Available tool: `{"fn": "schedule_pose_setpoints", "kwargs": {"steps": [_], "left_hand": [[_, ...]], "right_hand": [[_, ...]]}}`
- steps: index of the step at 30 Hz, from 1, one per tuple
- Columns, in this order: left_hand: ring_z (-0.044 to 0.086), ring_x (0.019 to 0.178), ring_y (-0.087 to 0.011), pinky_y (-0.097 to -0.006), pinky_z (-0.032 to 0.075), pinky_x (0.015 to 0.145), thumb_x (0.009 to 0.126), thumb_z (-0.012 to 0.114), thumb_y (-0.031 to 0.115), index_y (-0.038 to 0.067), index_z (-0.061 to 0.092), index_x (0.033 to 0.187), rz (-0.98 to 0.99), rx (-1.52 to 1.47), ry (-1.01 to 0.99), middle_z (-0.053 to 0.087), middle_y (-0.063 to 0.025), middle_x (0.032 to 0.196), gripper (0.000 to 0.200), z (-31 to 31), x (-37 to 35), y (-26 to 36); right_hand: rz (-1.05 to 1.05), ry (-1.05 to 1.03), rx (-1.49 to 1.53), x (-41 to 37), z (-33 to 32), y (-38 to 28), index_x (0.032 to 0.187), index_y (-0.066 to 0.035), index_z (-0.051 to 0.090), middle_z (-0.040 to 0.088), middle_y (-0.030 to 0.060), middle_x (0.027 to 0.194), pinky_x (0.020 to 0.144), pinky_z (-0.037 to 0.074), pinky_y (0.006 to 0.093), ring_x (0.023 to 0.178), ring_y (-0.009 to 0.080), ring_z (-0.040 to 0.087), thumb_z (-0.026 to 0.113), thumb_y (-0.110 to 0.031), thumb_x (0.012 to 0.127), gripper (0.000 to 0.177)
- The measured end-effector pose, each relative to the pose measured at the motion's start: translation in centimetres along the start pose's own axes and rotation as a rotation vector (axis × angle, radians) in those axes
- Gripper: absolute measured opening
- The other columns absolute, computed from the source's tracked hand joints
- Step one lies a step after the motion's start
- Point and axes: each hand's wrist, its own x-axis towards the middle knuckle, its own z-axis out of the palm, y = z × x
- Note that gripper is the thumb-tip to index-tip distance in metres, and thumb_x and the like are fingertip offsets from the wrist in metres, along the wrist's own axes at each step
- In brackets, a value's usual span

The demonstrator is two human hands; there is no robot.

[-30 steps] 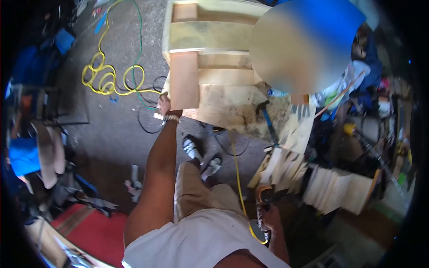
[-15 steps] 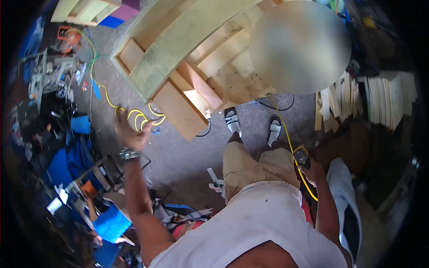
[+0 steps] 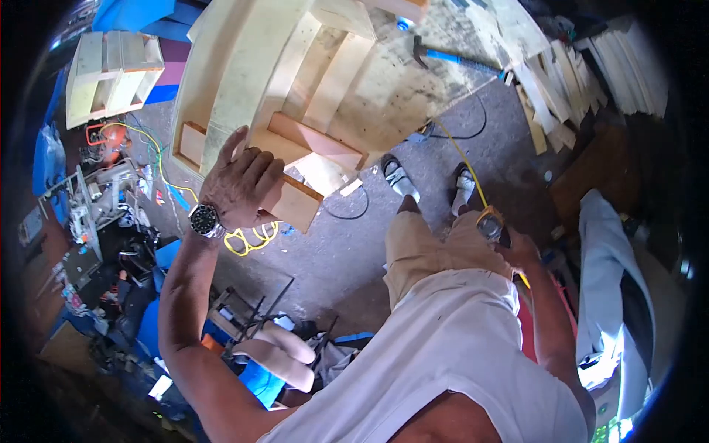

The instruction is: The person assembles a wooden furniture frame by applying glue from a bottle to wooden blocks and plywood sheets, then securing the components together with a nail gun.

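Squarely in right hand (image 3: 523, 251), corded tool (image 3: 492, 224)

Your left arm bent and raised beside your chest, left hand (image 3: 240, 184) lifted, back toward you, fingers loosely spread, your right arm straight down past your chest, right hand (image 3: 517, 247) low, fingers curled in a closed grip

Woodworking shop: wooden frame (image 3: 295, 81), hammer (image 3: 450, 55), stacked boards (image 3: 591, 66), cords.
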Motion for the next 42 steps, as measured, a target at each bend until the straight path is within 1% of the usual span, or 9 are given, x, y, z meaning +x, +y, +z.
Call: {"fn": "schedule_pose_setpoints", "kwargs": {"steps": [4,7,20,27,28,30,31,38,42], "left_hand": [[0.062,0.102,-0.0273,-0.0603,0.022,0.112,0.053,0.080,0.051,0.004,0.056,0.116,-0.110,0.010,0.044,0.062,-0.0111,0.103,0.082,-0.6,3.7,3.7],[0.061,0.104,-0.0282,-0.0564,0.021,0.109,0.060,0.079,0.055,0.005,0.056,0.118,-0.250,0.026,0.060,0.063,-0.0124,0.108,0.081,-1.6,8.4,6.6],[0.062,0.103,-0.0364,-0.0556,0.031,0.097,0.078,0.067,0.063,0.003,0.055,0.118,-0.727,0.018,0.085,0.068,-0.0208,0.103,0.073,-5.5,26.7,10.5],[0.059,0.109,-0.0388,-0.0541,0.038,0.096,0.078,0.073,0.053,0.001,0.055,0.124,-0.434,0.255,0.480,0.064,-0.0199,0.113,0.071,-4.5,27.5,15.2],[0.058,0.112,-0.0368,-0.0505,0.040,0.100,0.078,0.075,0.044,0.002,0.055,0.128,-0.251,0.082,0.452,0.062,-0.0178,0.119,0.068,-1.1,25.6,16.2],[0.053,0.119,-0.0407,-0.0487,0.041,0.103,0.077,0.077,0.036,-0.001,0.052,0.129,-0.103,-0.277,0.022,0.054,-0.0216,0.131,0.069,1.6,25.7,21.5],[0.054,0.117,-0.0409,-0.0471,0.043,0.101,0.075,0.078,0.041,-0.001,0.050,0.131,-0.087,-0.146,0.005,0.055,-0.0225,0.129,0.075,4.1,26.3,22.4],[0.040,0.133,-0.0475,-0.0553,0.036,0.108,0.080,0.066,0.058,-0.008,0.025,0.146,-0.826,-0.073,-0.283,0.038,-0.0298,0.146,0.102,20.3,37.8,12.2],[0.038,0.135,-0.0478,-0.0598,0.036,0.106,0.084,0.056,0.066,-0.007,0.021,0.148,-0.978,-0.200,-0.560,0.031,-0.0298,0.151,0.104,25.3,39.4,8.5]], "right_hand": [[-0.090,0.103,-0.035,0.5,0.1,2.8,0.143,-0.004,0.043,0.066,0.0305,0.104,0.088,0.050,0.0493,0.100,0.0441,0.064,0.069,-0.060,0.076,0.091],[0.017,-0.006,0.024,-0.3,-2.2,4.2,0.137,-0.004,0.048,0.063,0.0269,0.117,0.096,0.046,0.0483,0.110,0.0432,0.060,0.071,-0.053,0.079,0.079],[-0.029,0.312,0.394,-1.7,-3.7,16.7,0.127,-0.009,0.056,0.067,0.0248,0.105,0.085,0.051,0.0496,0.101,0.0420,0.064,0.071,-0.044,0.082,0.059],[-0.062,0.541,0.519,0.5,1.3,20.3,0.124,-0.007,0.059,0.067,0.0221,0.108,0.084,0.051,0.0489,0.101,0.0409,0.064,0.072,-0.038,0.082,0.053],[-0.037,0.511,0.537,0.7,1.1,19.8,0.124,-0.007,0.058,0.067,0.0226,0.107,0.083,0.051,0.0490,0.100,0.0408,0.065,0.072,-0.039,0.082,0.054],[0.004,0.442,0.560,0.4,0.2,18.0,0.124,-0.007,0.057,0.067,0.0237,0.104,0.083,0.051,0.0493,0.099,0.0406,0.065,0.073,-0.040,0.081,0.056],[0.007,0.470,0.546,0.6,0.3,17.1,0.124,-0.007,0.057,0.068,0.0235,0.102,0.081,0.052,0.0491,0.097,0.0405,0.065,0.074,-0.040,0.081,0.057],[0.034,0.602,0.611,-1.3,3.1,9.6,0.119,-0.004,0.057,0.069,0.0210,0.091,0.070,0.053,0.0478,0.087,0.0414,0.067,0.076,-0.035,0.081,0.053],[0.112,0.491,0.734,-2.6,3.8,5.7,0.121,-0.004,0.059,0.069,0.0214,0.095,0.074,0.053,0.0439,0.092,0.0381,0.068,0.075,-0.030,0.081,0.049]]}}
